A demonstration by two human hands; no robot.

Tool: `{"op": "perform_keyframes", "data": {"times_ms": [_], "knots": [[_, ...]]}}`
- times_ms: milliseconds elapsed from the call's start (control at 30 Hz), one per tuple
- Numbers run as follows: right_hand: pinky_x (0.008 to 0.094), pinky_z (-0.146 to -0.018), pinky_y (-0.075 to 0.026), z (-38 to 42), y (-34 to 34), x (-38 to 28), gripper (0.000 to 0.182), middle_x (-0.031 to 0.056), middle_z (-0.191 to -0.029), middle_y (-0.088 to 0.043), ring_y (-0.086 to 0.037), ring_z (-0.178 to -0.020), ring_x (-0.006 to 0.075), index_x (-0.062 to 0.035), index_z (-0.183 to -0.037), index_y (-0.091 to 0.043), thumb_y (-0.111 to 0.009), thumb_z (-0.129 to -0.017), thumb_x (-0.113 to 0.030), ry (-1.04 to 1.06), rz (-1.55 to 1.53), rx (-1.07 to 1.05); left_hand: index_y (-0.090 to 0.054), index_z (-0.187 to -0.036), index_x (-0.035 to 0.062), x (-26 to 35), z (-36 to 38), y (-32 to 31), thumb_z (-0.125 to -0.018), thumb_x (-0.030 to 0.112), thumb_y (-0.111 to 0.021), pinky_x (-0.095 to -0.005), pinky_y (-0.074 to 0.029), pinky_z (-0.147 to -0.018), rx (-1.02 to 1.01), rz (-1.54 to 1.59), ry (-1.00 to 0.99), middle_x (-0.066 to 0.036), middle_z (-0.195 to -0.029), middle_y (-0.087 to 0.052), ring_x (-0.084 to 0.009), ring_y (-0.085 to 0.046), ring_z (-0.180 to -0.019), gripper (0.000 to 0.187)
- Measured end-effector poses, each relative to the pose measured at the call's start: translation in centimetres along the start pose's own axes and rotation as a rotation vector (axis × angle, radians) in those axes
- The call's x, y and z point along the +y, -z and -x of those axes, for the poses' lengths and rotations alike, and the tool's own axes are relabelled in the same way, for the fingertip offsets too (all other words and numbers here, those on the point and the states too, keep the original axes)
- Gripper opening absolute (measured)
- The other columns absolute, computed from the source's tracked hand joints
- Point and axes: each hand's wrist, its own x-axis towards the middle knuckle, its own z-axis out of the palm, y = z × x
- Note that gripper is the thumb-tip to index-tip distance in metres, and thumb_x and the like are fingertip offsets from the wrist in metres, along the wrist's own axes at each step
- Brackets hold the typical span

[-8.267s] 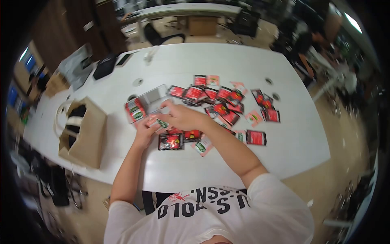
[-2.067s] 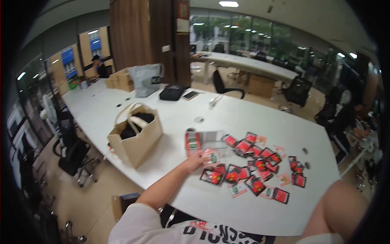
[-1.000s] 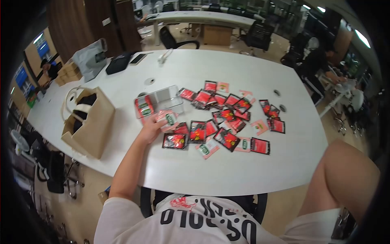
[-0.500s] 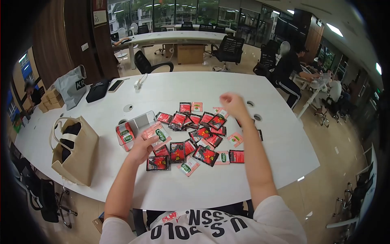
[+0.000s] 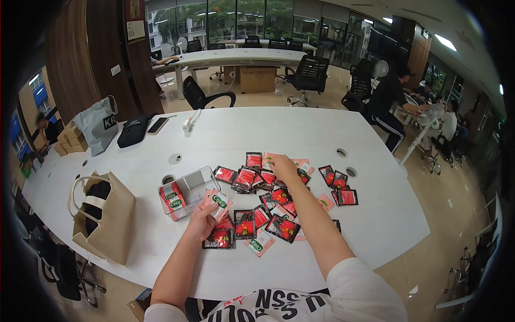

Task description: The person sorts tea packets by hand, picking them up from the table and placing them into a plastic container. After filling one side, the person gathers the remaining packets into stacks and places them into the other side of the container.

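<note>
My left hand (image 5: 201,221) is closed around several pink Cozy sachets (image 5: 221,199), held over the front right corner of a clear plastic box (image 5: 206,176). Inside the box's left part lie red and pink Cozy sachets (image 5: 173,200); the rest of its floor shows bare. At the far side of the loose pile, my right hand (image 5: 283,167) has its fingers pinched on a pink sachet (image 5: 266,156), partly covered by the hand. Black and red sachets (image 5: 244,224) make up most of the pile, with a pink Cozy sachet (image 5: 259,243) at its front edge.
A beige tote bag (image 5: 110,225) stands on the left of the white table (image 5: 375,225). Farther back are a grey bag (image 5: 96,129), a black pouch (image 5: 135,130), a phone (image 5: 157,125) and a white adapter (image 5: 187,125). Another person (image 5: 387,102) sits at the right.
My right hand has come down and leftward onto a pink sachet, uncovering black and red sachets at the right. The left hand keeps its sachets beside the box. The camera view has shifted slightly.
</note>
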Motion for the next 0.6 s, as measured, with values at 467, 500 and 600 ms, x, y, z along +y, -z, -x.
{"op": "perform_keyframes", "data": {"times_ms": [467,500,600], "knots": [[0.0491,-0.08,-0.059,0.9,-0.4,-0.7,0.022,0.0188,-0.092,-0.072,-0.073,-0.09,0.0373,-0.0043,-0.096,-0.076,-0.067,-0.094,-0.024,0.104,0.137,0.168,-0.049,-0.138,0.0012,-0.4,0.5,-1.4,-0.104,0.013,-0.06,-0.0402,-0.06,-0.098,0.072,0.018,-0.016,-0.013,-0.127,-0.066,-0.024,-0.071,-0.103,0.038],[0.0483,-0.079,-0.059,1.5,1.9,-1.8,0.021,0.0196,-0.091,-0.073,-0.073,-0.088,0.0379,-0.0032,-0.097,-0.076,-0.066,-0.094,-0.022,0.099,0.044,0.236,-0.049,-0.138,0.001,-0.6,0.4,-1.1,-0.104,0.013,-0.059,-0.0404,-0.06,-0.099,0.079,0.008,-0.015,-0.013,-0.127,-0.065,-0.0242,-0.071,-0.104,0.037],[0.043,-0.076,-0.058,2.8,6.8,-5.9,0.021,0.0189,-0.09,-0.073,-0.073,-0.084,0.0334,-0.0008,-0.101,-0.074,-0.066,-0.091,-0.017,0.076,-0.366,0.327,-0.048,-0.14,0.002,-0.3,0.3,-1.1,-0.106,0.013,-0.059,-0.0414,-0.06,-0.099,0.102,-0.04,0.023,-0.013,-0.129,-0.065,-0.0246,-0.07,-0.11,0.037]]}}
